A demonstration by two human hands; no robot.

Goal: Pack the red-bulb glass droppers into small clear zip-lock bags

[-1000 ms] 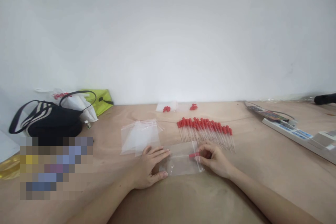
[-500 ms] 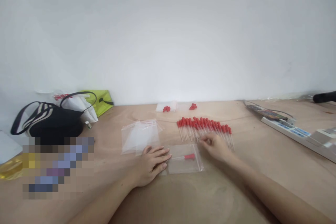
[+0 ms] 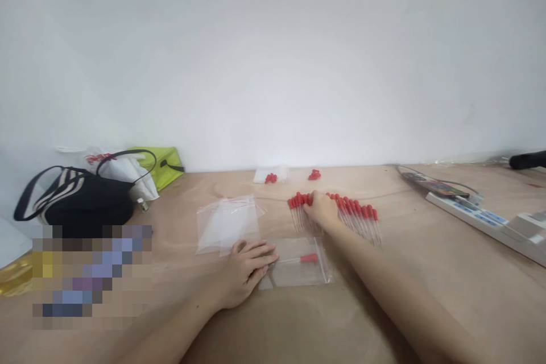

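My left hand [image 3: 247, 270] lies with its fingers stretched over the left end of a clear zip bag [image 3: 290, 276]. Inside that bag is a single dropper [image 3: 309, 258] with a red bulb, lying sideways with the bulb towards the zip. Behind it, a row of droppers [image 3: 358, 210] has red bulbs at the far end and clear tubes pointing at me. My right hand [image 3: 323, 210] reaches over the left half of this row, its fingers pinched on a dropper's bulb; the fingertips partly hide it. More clear zip bags [image 3: 230, 222] lie overlapped behind my left hand.
Small bags with red pieces [image 3: 271, 178] lie by the wall. A black bag [image 3: 89, 199], a lime-green bag [image 3: 164, 165] and a small bottle [image 3: 142, 204] stand at the left. A power strip [image 3: 478, 216] and a phone-like item [image 3: 435, 183] lie at the right.
My right hand has moved away from the zip end of the bag, up and to the left, onto the red bulbs in the row. My left hand stays on the bag.
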